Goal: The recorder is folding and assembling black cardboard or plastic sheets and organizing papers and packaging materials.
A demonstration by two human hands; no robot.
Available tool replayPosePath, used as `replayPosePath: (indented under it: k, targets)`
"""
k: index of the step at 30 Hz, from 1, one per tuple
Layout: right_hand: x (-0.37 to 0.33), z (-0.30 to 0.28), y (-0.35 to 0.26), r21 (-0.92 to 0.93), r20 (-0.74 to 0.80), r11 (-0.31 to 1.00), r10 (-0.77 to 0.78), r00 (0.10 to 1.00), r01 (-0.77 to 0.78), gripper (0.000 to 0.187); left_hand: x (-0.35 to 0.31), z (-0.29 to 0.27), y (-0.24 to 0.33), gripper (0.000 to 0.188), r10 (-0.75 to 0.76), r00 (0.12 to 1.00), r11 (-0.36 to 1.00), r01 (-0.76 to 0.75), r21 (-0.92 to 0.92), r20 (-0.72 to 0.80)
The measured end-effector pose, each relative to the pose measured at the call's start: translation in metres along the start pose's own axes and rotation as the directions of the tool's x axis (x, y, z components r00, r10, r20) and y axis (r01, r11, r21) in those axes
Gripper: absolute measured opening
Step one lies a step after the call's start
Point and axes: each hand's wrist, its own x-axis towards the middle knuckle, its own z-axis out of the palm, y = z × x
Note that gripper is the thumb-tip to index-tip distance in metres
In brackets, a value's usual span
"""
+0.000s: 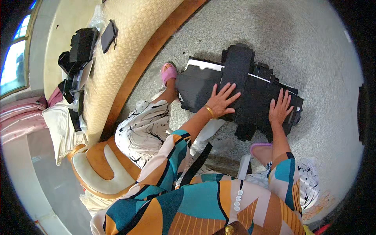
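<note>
In front of me lies a stack of flat black cardboard box blanks (199,85), unfolded, with flaps sticking out and white edges showing at the far side. A cross-shaped piece on top has a long upright panel (237,62). My left hand (221,101), a gold bangle at its wrist, rests flat near the middle of the stack with fingers spread. Farther right, my right hand (279,107) lies on the black cardboard, its fingers stretched out and slightly apart. Nothing is held in either hand. What supports the stack is hidden beneath it.
At the left stands a patterned cream bed or couch (135,27) with a brown curved edge. On it are black folded boxes (83,45) and a dark pouch (109,36). A pink slipper (169,73) is on the speckled floor (313,51).
</note>
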Motion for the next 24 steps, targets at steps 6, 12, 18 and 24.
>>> replayPosePath:
  k: [6, 12, 18, 24]
  targets:
    - [-0.003, 0.001, -0.002, 0.011, 0.010, 1.000, -0.005, 1.000, 0.005, 0.060, 0.032, -0.007, -0.014, 0.061, -0.430, 0.892, 0.900, 0.435, 0.007, -0.138]
    - [-0.007, -0.006, -0.005, 0.000, 0.063, 1.000, 0.026, 0.998, -0.026, 0.062, 0.041, 0.001, -0.026, 0.063, -0.457, 0.880, 0.889, 0.452, -0.070, -0.124]
    - [-0.003, -0.009, -0.004, 0.046, 0.015, 0.999, -0.025, 1.000, 0.024, 0.062, 0.044, -0.008, -0.025, 0.063, -0.452, 0.883, 0.891, 0.442, -0.102, -0.124]
    - [-0.002, 0.010, -0.010, -0.158, 0.044, 0.983, 0.099, 0.994, -0.091, 0.064, 0.048, -0.001, -0.023, 0.062, -0.483, 0.874, 0.875, 0.481, -0.056, -0.053]
